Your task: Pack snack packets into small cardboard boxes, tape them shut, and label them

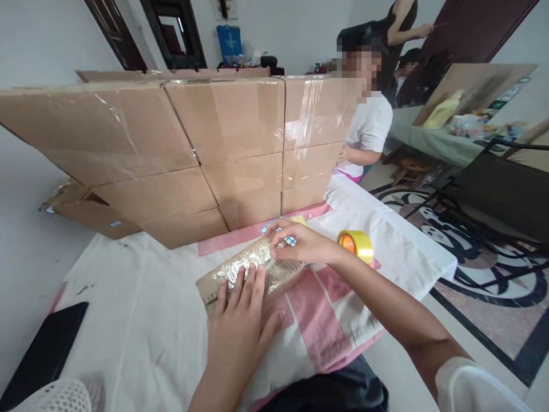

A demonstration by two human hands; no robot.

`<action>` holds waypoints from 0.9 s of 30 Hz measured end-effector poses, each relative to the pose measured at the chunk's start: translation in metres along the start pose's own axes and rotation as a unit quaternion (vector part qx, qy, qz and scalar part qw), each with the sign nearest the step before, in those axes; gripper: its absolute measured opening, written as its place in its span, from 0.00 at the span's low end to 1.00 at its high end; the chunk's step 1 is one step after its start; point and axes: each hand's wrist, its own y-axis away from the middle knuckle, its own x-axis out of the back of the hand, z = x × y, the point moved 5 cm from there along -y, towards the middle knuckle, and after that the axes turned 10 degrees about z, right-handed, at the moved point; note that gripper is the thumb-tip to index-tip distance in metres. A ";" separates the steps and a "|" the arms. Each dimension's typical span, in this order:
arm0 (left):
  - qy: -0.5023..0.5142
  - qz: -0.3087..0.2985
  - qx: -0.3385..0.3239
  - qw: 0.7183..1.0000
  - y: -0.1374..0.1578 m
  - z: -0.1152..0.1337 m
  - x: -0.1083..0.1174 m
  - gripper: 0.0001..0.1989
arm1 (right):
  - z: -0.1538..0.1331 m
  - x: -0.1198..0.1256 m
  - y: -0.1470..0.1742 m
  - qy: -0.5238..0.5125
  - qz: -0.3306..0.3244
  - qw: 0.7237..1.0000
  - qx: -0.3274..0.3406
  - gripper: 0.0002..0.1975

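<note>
A small flat cardboard package (242,263), wrapped in shiny clear tape, lies at an angle on the cloth-covered table. My left hand (238,320) rests flat across its near side, fingers stretched out and thumb apart. Over the package's right end, my right hand (295,240) has its fingers bent, thumb and fingertips close together. Whatever lies between those fingertips is too small to make out. Partly under my right hand are printed papers (299,220) with blue and yellow parts. A yellow roll of packing tape (364,246) lies beside my right forearm.
Stacked cardboard boxes (240,126) form a wall along the table's far side. A black flat object (47,349) and a white perforated item (68,396) are at the left. Another person (369,126) stands behind the boxes; a dark chair (497,200) is at the right.
</note>
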 end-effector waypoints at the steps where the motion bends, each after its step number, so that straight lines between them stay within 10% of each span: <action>1: 0.001 -0.002 0.002 1.000 0.002 0.001 -0.001 0.37 | 0.011 -0.007 -0.008 0.046 0.007 0.999 -0.005 0.03; 12: -0.031 0.004 -0.005 0.999 0.003 0.002 -0.003 0.30 | 0.042 -0.023 -0.010 0.105 0.006 0.993 0.043 0.04; 18: -0.034 0.029 -0.036 0.998 0.006 0.002 -0.005 0.28 | 0.058 -0.011 -0.001 0.117 0.051 0.992 -0.012 0.52; 21: -0.027 0.029 -0.031 0.999 0.007 0.002 -0.005 0.28 | 0.072 0.010 -0.003 0.114 0.040 0.992 -0.038 0.45; 27: -0.001 0.015 -0.002 1.000 0.007 -0.002 0.001 0.27 | 0.111 0.097 -0.013 0.262 0.265 0.906 -0.200 0.17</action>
